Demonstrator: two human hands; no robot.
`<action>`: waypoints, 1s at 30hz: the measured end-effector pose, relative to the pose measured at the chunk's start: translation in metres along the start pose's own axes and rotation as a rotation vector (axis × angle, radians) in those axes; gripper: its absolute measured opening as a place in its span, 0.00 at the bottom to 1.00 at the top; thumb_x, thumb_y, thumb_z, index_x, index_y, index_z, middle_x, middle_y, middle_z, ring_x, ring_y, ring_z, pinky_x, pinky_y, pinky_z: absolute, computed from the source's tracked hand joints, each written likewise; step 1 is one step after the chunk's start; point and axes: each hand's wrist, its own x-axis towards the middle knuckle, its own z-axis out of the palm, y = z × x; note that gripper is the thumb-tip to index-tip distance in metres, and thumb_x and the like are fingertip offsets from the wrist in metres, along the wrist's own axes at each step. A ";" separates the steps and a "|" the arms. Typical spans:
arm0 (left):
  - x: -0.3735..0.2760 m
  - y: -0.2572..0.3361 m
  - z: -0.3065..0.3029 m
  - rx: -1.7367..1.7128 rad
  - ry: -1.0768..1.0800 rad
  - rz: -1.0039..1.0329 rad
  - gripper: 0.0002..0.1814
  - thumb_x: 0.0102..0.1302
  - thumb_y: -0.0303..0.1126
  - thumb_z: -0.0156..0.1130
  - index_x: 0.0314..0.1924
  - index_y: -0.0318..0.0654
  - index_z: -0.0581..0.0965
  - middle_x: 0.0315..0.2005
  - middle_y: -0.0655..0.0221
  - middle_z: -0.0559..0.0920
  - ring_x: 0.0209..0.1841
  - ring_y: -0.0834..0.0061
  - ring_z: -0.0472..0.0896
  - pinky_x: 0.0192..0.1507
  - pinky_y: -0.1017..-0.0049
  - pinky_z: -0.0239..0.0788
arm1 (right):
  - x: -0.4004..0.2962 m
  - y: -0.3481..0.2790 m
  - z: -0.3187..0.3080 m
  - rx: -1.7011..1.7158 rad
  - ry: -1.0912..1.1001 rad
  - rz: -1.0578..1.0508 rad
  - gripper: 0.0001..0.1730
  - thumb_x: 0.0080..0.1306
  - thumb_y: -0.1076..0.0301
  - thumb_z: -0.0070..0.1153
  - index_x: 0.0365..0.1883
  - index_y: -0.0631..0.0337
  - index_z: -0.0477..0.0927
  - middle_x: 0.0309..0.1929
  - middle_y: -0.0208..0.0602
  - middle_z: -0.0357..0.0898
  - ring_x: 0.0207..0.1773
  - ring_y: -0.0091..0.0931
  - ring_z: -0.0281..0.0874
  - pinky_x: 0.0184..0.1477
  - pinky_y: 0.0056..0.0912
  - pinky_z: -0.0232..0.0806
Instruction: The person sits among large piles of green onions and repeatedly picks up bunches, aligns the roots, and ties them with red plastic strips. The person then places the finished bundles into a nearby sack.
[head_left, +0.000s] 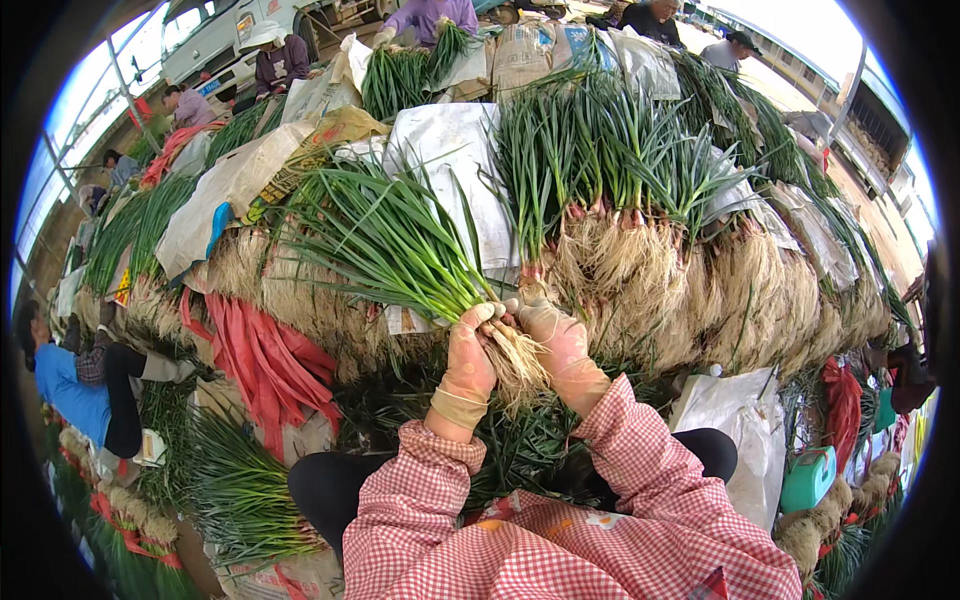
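Observation:
In front of me my left hand (471, 356) grips a bunch of green garlic (405, 259) around its stem bases. The leaves fan out to the upper left, and the pale roots (517, 364) hang down between my hands. My right hand (559, 341) has its fingers curled against the stem bases from the other side; its fingertips are partly hidden. Both hands wear thin, pale, soiled gloves. Just beyond my right hand, more garlic plants (592, 157) lie on the heap with their leaves away from me and their roots (622, 262) towards me.
White sacking (446, 150) partly covers the heap. Red plastic strips (262, 352) hang at its front left. A loose garlic pile (244, 480) lies left of my knee. A white sheet (731, 435) and a turquoise container (808, 478) are at right. A person in blue (71, 386) sits at left; others work beyond.

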 end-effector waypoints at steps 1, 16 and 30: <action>-0.007 0.003 -0.015 0.001 -0.006 0.067 0.09 0.61 0.31 0.57 0.34 0.31 0.76 0.36 0.56 0.82 0.32 0.68 0.77 0.42 0.71 0.73 | -0.002 0.001 -0.016 -0.239 -0.065 -0.094 0.15 0.66 0.67 0.51 0.51 0.56 0.77 0.46 0.48 0.81 0.46 0.44 0.81 0.43 0.44 0.74; -0.090 -0.052 -0.020 0.229 0.221 0.190 0.12 0.64 0.28 0.59 0.48 0.36 0.74 0.25 0.68 0.76 0.21 0.83 0.71 0.23 0.83 0.67 | -0.053 -0.030 0.051 1.918 -0.227 0.645 0.16 0.76 0.62 0.46 0.51 0.63 0.78 0.19 0.22 0.70 0.14 0.16 0.58 0.16 0.18 0.57; -0.060 0.040 0.007 0.226 -0.064 0.011 0.18 0.62 0.28 0.56 0.51 0.27 0.77 0.42 0.59 0.82 0.40 0.68 0.79 0.50 0.70 0.73 | 0.022 0.021 -0.059 -0.277 0.397 -0.005 0.41 0.61 0.41 0.58 0.66 0.57 0.68 0.57 0.46 0.76 0.57 0.39 0.74 0.57 0.41 0.67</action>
